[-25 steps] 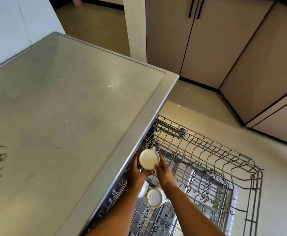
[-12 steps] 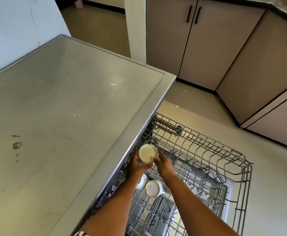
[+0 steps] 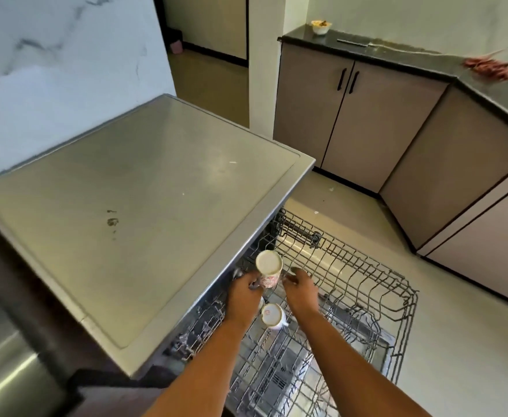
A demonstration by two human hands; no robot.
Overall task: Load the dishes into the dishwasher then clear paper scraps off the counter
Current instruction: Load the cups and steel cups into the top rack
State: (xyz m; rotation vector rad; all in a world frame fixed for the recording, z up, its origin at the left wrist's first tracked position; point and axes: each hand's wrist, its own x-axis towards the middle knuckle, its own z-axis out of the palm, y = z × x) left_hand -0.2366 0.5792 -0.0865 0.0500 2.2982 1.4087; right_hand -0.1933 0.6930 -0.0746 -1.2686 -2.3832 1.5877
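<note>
Loading the dishwasher: my left hand point(image 3: 243, 293) curls its fingers round the lower wall of an upturned white mug point(image 3: 269, 267), base to the camera, over the left edge of the wire rack point(image 3: 403, 326). The mug carries a pink-red print on its side, too blurred to read. At 6 o'clock from it, a second mug point(image 3: 272, 316) sits upside down in the rack between my wrists, with a small red mark on its base that is also unreadable. That makes two mugs in one rack.

My right hand point(image 3: 302, 288) hangs just beside the held mug at 3 o'clock, palm down and fingers loosely spread, gripping nothing. I cannot tell whether its fingertips touch the mug. Both forearms reach in from 6 o'clock.

At 9 o'clock lies the steel counter point(image 3: 141, 206), with two white flecks point(image 3: 233, 161) on it. At 12 o'clock, one bowl point(image 3: 321, 27) stands on a dark worktop above two black cabinet handles point(image 3: 347, 81).
</note>
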